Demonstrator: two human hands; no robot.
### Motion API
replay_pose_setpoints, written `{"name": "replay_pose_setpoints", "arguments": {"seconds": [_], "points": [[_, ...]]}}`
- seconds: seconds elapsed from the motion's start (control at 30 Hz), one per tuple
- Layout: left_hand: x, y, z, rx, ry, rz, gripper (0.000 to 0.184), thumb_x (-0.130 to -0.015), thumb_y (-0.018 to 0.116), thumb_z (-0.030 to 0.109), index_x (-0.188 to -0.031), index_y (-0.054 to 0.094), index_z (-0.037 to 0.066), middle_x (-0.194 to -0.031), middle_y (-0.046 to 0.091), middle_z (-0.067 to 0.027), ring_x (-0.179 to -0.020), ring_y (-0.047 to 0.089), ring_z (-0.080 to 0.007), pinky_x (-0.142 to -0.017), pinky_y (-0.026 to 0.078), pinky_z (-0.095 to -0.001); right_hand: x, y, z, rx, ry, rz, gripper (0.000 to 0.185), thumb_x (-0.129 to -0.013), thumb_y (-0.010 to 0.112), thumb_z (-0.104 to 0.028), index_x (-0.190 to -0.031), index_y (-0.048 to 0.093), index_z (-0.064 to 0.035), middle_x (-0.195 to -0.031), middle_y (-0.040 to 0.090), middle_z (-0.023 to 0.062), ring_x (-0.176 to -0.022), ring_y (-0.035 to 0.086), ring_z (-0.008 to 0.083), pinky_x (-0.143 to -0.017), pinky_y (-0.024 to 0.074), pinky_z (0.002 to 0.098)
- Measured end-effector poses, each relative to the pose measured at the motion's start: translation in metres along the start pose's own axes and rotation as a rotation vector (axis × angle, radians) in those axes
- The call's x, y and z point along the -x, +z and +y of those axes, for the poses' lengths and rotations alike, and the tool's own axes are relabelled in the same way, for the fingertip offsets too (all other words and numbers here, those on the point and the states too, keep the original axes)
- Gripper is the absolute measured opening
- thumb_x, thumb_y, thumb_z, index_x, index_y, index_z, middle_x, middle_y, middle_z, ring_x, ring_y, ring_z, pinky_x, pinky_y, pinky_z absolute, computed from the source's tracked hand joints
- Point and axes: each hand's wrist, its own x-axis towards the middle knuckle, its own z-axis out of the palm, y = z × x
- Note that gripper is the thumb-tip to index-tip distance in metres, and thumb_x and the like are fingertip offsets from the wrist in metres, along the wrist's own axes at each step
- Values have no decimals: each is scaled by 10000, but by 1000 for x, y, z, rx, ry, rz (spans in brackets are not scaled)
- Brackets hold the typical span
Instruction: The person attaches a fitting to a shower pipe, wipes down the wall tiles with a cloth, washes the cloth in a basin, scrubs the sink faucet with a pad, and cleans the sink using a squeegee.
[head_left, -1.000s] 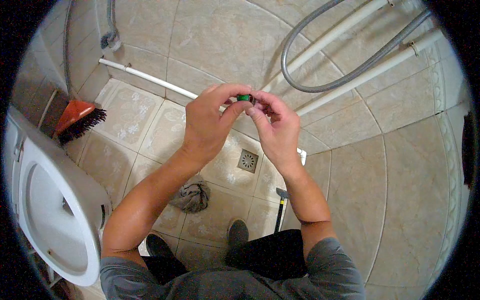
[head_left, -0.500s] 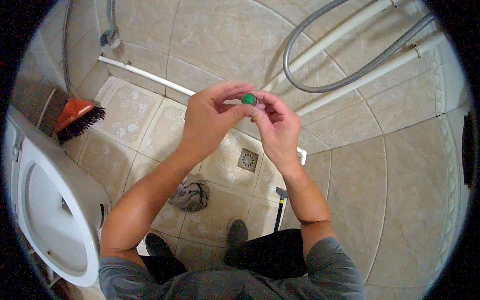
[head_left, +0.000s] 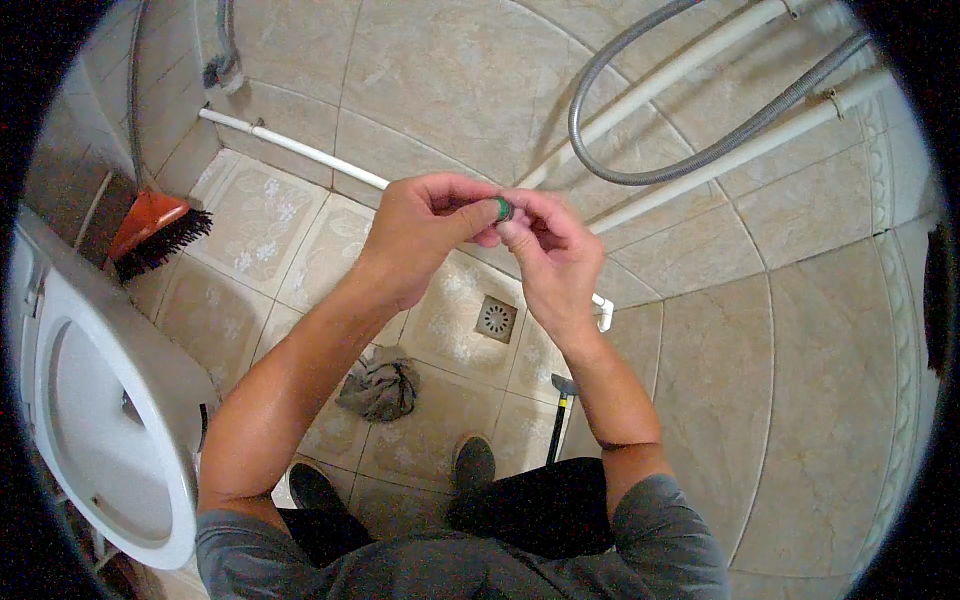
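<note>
Between my two hands, at the middle of the view, is a small round piece with a green face and a darker rim (head_left: 502, 208). My left hand (head_left: 425, 235) pinches it from the left, the thumb lying over part of the green face. From the right, the fingers and thumb of my right hand (head_left: 552, 245) close on its rim. Most of the piece is covered by fingertips, so its exact kind does not show. Both hands are raised above the tiled floor, their fingertips almost meeting.
A floor drain (head_left: 496, 319) lies below my hands, with a crumpled grey cloth (head_left: 380, 387) nearer my feet. At left stand a toilet (head_left: 180, 480) and an orange broom (head_left: 150, 225). A grey hose (head_left: 660, 178) loops before white wall pipes (head_left: 690, 187). A black-handled tool (head_left: 560, 420) is by my right leg.
The green face has turned from facing up at me to being partly covered by my left thumb. Fingers of both hands have shifted their hold; the arms have barely moved.
</note>
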Motion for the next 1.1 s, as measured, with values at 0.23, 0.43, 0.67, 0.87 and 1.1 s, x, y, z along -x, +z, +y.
{"name": "replay_pose_setpoints", "arguments": {"seconds": [0.23,0.43,0.67,0.87,1.1], "points": [[1,1,8,126,-125,10,181,-919,679,58,-1073,678,-37,-999,709,-112,-852,685,-185,-767,577,-295,-5,-8,-4,145,-106,-87,258,-869,710,3,-1125,683,9,-1008,591,41,-885,555,106,-769,467,240],[2,-3,11,122,-167,-57,201,-936,655,86,-1094,668,-38,-1044,693,-117,-875,684,-195,-793,576,-311,-6,-5,-1,156,-171,-70,276,-815,716,-6,-1089,704,-34,-944,585,57,-828,573,159,-757,486,283],[-3,1,28,42,-155,85,334,-951,583,333,-1061,674,31,-971,688,-78,-735,610,-181,-691,517,-313,-13,-19,10,-348,209,-116,261,-938,663,-63,-1193,632,-15,-1172,654,102,-933,630,141,-781,523,280],[-26,-27,-9,3,-364,305,197,-929,663,168,-1100,636,74,-844,611,4,-704,541,-94,-567,433,-256,-43,-78,-6,-926,144,-2,235,-982,600,-73,-1201,597,11,-1163,669,136,-942,653,180,-814,559,304],[-28,-117,-91,117,-476,572,138,-938,605,97,-1073,628,75,-822,604,-20,-606,522,-118,-491,454,-263,-110,-201,-80,-1074,-82,330,194,-1006,544,-66,-1181,550,16,-1078,631,117,-970,628,205,-884,554,317]]}}
